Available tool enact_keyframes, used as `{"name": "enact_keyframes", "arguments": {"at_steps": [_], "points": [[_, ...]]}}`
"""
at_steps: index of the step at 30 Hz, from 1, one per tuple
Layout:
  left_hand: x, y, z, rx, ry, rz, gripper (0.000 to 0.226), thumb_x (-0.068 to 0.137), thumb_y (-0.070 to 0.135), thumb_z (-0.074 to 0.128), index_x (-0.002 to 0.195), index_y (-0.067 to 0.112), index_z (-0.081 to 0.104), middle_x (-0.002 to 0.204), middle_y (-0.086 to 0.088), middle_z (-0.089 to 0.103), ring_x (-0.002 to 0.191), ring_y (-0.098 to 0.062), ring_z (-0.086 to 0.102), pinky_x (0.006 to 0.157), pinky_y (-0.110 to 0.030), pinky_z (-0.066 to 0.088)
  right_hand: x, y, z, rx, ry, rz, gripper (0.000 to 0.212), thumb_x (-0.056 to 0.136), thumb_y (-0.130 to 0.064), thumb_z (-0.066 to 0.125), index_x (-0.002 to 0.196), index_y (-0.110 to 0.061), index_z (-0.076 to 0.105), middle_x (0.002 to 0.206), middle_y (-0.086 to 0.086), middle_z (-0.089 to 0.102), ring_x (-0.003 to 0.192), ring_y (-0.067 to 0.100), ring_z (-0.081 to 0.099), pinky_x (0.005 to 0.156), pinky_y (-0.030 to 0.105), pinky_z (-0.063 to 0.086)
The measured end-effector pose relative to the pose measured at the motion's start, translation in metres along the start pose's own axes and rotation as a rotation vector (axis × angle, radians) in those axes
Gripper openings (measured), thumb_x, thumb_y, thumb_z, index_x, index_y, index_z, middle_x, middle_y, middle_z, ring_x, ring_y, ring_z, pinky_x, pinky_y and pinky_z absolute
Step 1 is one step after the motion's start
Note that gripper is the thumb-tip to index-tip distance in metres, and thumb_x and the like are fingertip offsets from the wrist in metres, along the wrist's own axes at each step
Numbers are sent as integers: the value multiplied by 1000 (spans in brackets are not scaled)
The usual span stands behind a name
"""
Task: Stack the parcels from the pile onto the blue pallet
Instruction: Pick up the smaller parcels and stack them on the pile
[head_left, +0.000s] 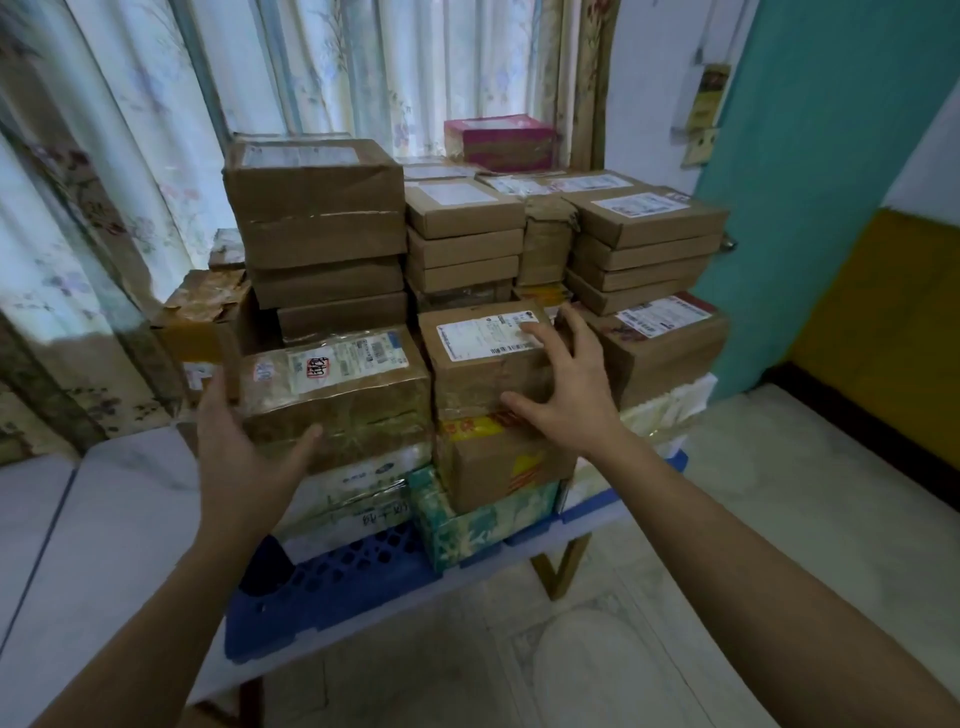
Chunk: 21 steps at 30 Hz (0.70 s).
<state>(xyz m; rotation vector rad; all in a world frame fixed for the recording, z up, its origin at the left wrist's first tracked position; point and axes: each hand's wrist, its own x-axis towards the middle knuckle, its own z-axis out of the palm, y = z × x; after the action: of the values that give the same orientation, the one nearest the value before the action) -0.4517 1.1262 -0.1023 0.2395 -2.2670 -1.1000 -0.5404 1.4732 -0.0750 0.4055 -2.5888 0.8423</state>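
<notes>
left hand (244, 441) spread, right hand (566, 384) spread, arms outstretched

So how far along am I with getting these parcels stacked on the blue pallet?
Well along: the blue pallet already carries several tiers of boxes, topped by a pink box at the back. In hand: your left hand touches the taped parcel and your right hand the labelled parcel, both open. The source pile is out of view, so what's left is unclear.

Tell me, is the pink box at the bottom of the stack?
No, the pink box sits on top of the brown parcels at the back, by the curtain.
</notes>
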Motion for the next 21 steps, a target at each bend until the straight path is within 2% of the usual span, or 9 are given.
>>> {"name": "enact_keyframes", "arguments": {"at_steps": [3, 5, 9, 12, 15, 17, 19, 21], "points": [[2, 33, 6, 153, 59, 203, 95, 83, 57, 64, 159, 20, 20, 163, -12, 27, 151, -33, 23, 118, -66, 22, -4, 8, -12, 74, 35, 30, 79, 84, -57, 75, 150, -44, 34, 169, 0, 8, 154, 31, 12, 121, 56, 27], [1, 63, 20, 188, -17, 290, 88, 85, 54, 61, 157, 21, 24, 165, -9, 24, 155, -30, 17, 120, -66, 16, -10, 15, -20, 71, 71, 24, 75, 87, -54, 72, 151, -39, 35, 168, -1, 11, 154, 27, 13, 122, 54, 26], [-6, 116, 72, 206, -203, 455, 79, 87, 51, 61, 155, 25, 32, 167, -4, 23, 157, -23, 10, 120, -67, 13, -24, 41, -43, 6, 113, -8, 72, 89, -45, 73, 151, -32, 38, 165, 8, 19, 152, 29, 19, 118, 42, 24], [-18, 151, 118, 259, -300, 538, 81, 88, 54, 65, 156, 29, 29, 168, 0, 19, 157, -21, 5, 119, -71, 10, -24, 81, -63, -88, 155, 2, 77, 84, -49, 74, 150, -26, 42, 162, 13, 26, 149, 35, 24, 119, 48, 26], [-32, 173, 160, 450, -382, 494, 105, 79, 69, 68, 160, 39, 9, 170, 5, -8, 156, -22, -17, 115, -74, -8, -15, 134, -81, -190, 115, 66, 85, 77, -49, 82, 150, -32, 42, 161, 13, 26, 147, 43, 24, 117, 62, 29], [-39, 177, 179, 621, -363, 428, 127, 65, 79, 73, 159, 45, -6, 167, 1, -26, 152, -30, -28, 107, -75, -14, -7, 164, -84, -256, 36, 18, 91, 73, -45, 87, 150, -33, 42, 160, 16, 29, 143, 49, 24, 116, 68, 28], [-45, 177, 187, 719, -339, 377, 143, 51, 79, 82, 158, 46, -8, 168, -5, -25, 152, -36, -25, 105, -78, -12, 2, 184, -79, -315, 15, -67, 88, 72, -39, 89, 148, -31, 45, 154, 18, 37, 137, 52, 30, 112, 67, 33], [-48, 173, 192, 787, -347, 344, 152, 46, 73, 88, 158, 46, -12, 168, -8, -24, 153, -37, -24, 105, -78, -11, 14, 195, -70, -334, 67, -81, 84, 72, -31, 88, 146, -31, 49, 150, 18, 42, 132, 52, 34, 105, 63, 41]]}}
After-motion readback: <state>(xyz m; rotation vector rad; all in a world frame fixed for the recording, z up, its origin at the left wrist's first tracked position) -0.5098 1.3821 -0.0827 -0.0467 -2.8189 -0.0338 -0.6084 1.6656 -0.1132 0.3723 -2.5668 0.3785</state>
